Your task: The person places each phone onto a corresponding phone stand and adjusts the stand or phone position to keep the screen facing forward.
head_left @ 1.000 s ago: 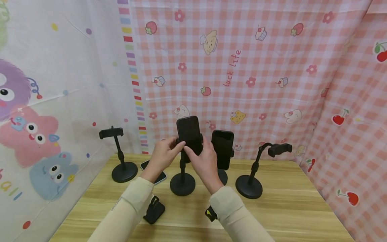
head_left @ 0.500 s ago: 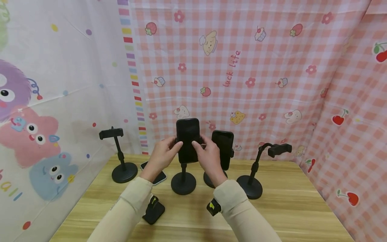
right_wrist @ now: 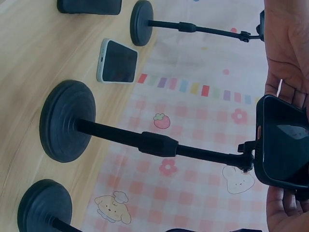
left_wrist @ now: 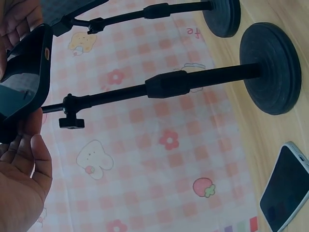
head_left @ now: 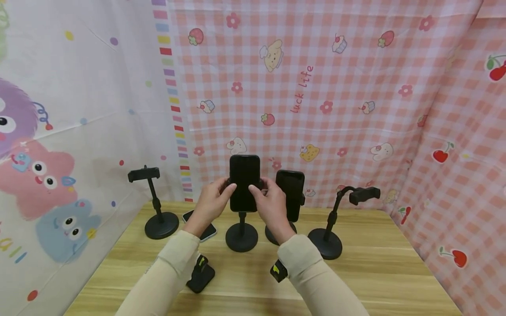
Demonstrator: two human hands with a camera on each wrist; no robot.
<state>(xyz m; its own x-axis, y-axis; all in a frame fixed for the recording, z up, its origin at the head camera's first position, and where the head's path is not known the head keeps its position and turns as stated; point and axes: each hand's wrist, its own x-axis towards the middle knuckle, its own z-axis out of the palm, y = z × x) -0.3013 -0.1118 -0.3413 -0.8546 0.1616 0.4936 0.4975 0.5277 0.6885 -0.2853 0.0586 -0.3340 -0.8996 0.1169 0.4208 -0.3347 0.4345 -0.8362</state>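
A black smartphone [head_left: 245, 175] stands upright in the holder of a phone stand [head_left: 242, 237] near the middle of the table. My left hand [head_left: 209, 204] grips its left side, thumb over the front edge. On the opposite side, my right hand [head_left: 272, 202] holds it the same way. The fingers behind the phone and most of the holder are hidden in the head view. In the left wrist view, the stand's pole [left_wrist: 166, 84] runs from the round base [left_wrist: 270, 67] to the phone [left_wrist: 26, 72]. The right wrist view shows the phone [right_wrist: 285, 145] between both hands.
Close on the right, a second stand bears another black phone [head_left: 290, 193]. Stands with bare holders are at the left [head_left: 161, 224] and right [head_left: 325, 243]. A light-edged phone [head_left: 207, 232] lies behind my left wrist; a black phone [head_left: 200, 278] lies nearer the front.
The held phone has turned from a slight lean to straight upright. Its stand's base has shifted a little right. My right thumb has moved off the screen's middle toward its right edge.
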